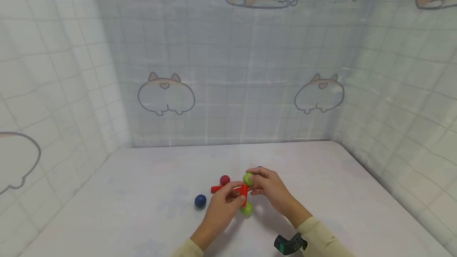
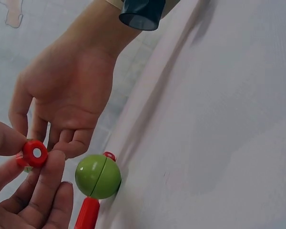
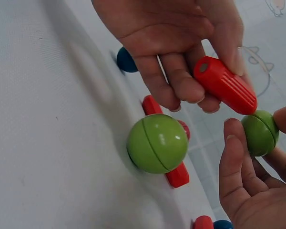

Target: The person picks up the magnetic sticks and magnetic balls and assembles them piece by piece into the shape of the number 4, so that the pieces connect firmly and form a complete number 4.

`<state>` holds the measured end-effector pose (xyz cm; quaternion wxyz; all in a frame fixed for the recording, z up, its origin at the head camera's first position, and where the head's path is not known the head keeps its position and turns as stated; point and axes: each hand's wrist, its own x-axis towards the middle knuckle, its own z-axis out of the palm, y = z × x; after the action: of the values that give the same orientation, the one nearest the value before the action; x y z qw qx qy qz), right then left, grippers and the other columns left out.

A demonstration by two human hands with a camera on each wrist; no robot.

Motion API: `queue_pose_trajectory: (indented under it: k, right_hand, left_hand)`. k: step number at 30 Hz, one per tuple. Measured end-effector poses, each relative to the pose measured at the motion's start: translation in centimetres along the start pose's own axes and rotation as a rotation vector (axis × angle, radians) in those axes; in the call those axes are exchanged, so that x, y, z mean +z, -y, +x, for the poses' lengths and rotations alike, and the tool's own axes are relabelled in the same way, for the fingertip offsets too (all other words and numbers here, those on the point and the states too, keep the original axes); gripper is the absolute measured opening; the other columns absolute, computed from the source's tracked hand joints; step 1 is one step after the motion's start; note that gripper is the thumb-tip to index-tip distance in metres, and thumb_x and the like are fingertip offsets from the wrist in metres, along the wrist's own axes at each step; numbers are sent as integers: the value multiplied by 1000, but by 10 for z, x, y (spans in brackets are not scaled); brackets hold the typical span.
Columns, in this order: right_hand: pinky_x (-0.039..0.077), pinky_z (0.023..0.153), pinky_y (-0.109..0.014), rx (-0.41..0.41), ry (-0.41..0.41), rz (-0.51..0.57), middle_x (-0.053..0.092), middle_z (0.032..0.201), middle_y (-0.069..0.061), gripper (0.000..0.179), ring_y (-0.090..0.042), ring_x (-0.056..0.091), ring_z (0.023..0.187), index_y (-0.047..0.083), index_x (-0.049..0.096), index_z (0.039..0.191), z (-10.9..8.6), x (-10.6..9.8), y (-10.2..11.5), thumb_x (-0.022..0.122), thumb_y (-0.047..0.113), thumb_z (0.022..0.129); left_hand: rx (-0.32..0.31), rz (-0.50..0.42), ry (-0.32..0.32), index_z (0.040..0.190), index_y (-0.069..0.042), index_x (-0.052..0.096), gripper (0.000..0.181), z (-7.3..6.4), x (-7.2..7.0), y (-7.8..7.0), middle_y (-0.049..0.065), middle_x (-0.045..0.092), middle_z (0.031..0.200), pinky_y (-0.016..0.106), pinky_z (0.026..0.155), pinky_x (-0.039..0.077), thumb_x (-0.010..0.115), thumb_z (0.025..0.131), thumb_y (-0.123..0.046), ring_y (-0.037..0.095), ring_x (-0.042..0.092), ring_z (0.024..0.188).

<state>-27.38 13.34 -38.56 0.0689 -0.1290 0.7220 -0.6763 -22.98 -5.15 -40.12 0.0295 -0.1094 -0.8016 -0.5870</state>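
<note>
My left hand (image 1: 220, 206) pinches a short red ridged rod (image 3: 225, 86) between thumb and fingers, one flat end showing a small metal disc. In my right hand (image 1: 274, 188) is a green ball (image 3: 260, 133), gripped by thumb and fingertips. The ball meets the far end of the rod, or nearly so; whether they are joined I cannot tell. Below the hands, a second green ball (image 3: 157, 143) rests on the table near another red rod (image 3: 178, 175). Part of a red rod (image 1: 216, 189) pokes out beyond my left fingers.
On the white table (image 1: 150, 217), a blue ball (image 1: 200, 201) lies left of my left hand and a red ball (image 1: 225, 180) behind it. Another blue ball (image 3: 223, 224) is mostly hidden by my right hand. Patterned cloth walls (image 1: 228, 58) enclose the back and sides.
</note>
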Motion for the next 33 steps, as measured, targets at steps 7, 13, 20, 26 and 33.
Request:
queue_pose_trajectory:
  k: [7, 13, 20, 26, 33]
  right_hand:
    - [57, 79, -32, -6, -31, 6, 65, 109, -15, 35, -26, 66, 87, -1, 62, 127, 0, 5, -1, 58, 18, 98]
    - [58, 81, -33, -8, -21, 7, 66, 109, -14, 34, -26, 66, 91, 1, 63, 129, -1, 8, 0, 58, 17, 99]
    - [57, 81, -34, -7, -13, 13, 65, 110, -14, 35, -26, 65, 92, 1, 63, 130, -3, 12, 8, 59, 17, 99]
    - [57, 81, -33, 6, -9, -13, 65, 112, -14, 34, -27, 66, 94, 2, 63, 130, -4, 10, 5, 59, 18, 100]
    - [57, 83, -34, -6, 9, -60, 65, 115, -12, 37, -27, 65, 96, 6, 64, 132, -3, 10, 7, 62, 23, 99]
  left_hand:
    - [4, -10, 7, 128, -14, 67, 36, 1, -1, 2, -1, 66, 95, 23, 76, 54, 70, 92, -18, 17, 61, 87]
    - [-11, 8, -19, 126, -13, 68, 36, -1, -3, 3, 0, 65, 91, 23, 73, 54, 73, 90, -17, 17, 61, 85]
    - [11, 11, -31, 125, -10, 69, 35, -1, -5, 2, -1, 66, 89, 22, 72, 54, 72, 90, -14, 16, 62, 82]
    - [-6, 13, -33, 123, -10, 69, 34, -2, -3, 1, -1, 65, 88, 22, 69, 54, 71, 90, -14, 17, 61, 81]
    - [-18, 17, -58, 123, -11, 69, 32, -2, -4, 1, -2, 66, 89, 22, 72, 55, 71, 90, -14, 17, 62, 83]
